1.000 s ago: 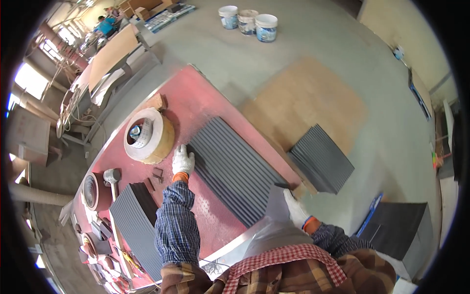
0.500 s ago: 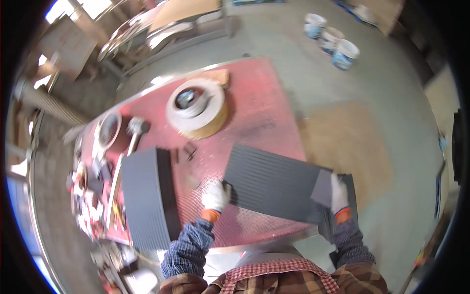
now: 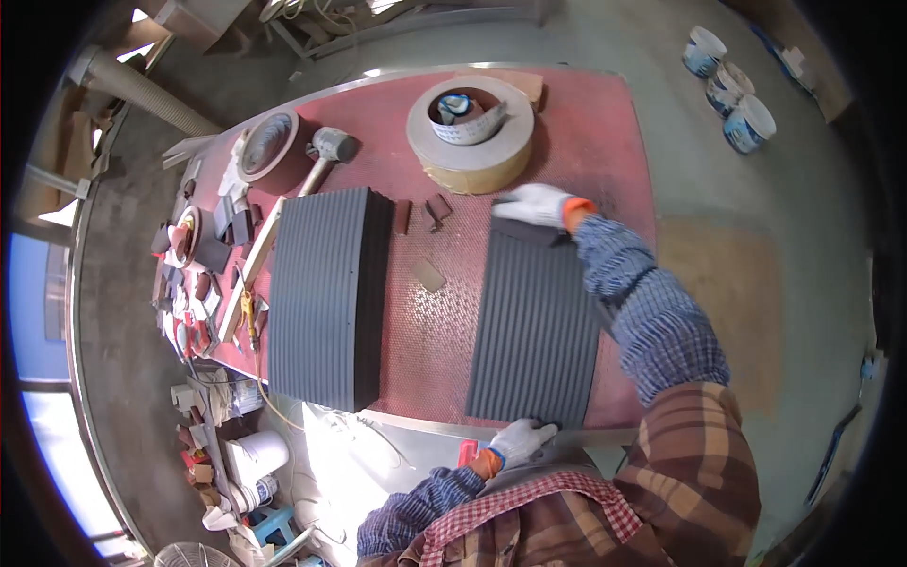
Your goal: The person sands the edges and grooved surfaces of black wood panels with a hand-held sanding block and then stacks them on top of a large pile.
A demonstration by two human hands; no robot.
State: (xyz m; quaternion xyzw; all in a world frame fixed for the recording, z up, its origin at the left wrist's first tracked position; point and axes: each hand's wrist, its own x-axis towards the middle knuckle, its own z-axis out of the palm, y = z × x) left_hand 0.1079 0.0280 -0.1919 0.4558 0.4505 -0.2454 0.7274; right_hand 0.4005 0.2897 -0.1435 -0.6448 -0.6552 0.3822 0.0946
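Since half a second back, both hands are shifting along the dark grey ribbed rubber sheet [image 3: 536, 326]: the right hand [image 3: 531, 203] is now pinning its far edge, fingers flat on it, while the left hand [image 3: 520, 439] is gripping the near edge at the red worktop [image 3: 605, 132] rim. That sheet is lying flat on the worktop's right half, so placement looks mostly done; squaring it up seems to be what's left. A stack of matching ribbed sheets [image 3: 326, 298] is sitting on the left, untouched. As for containers: three white buckets [image 3: 727, 80] are standing on the floor, contents unclear. The big brown tape roll [image 3: 470, 142] is holding a smaller roll in its core.
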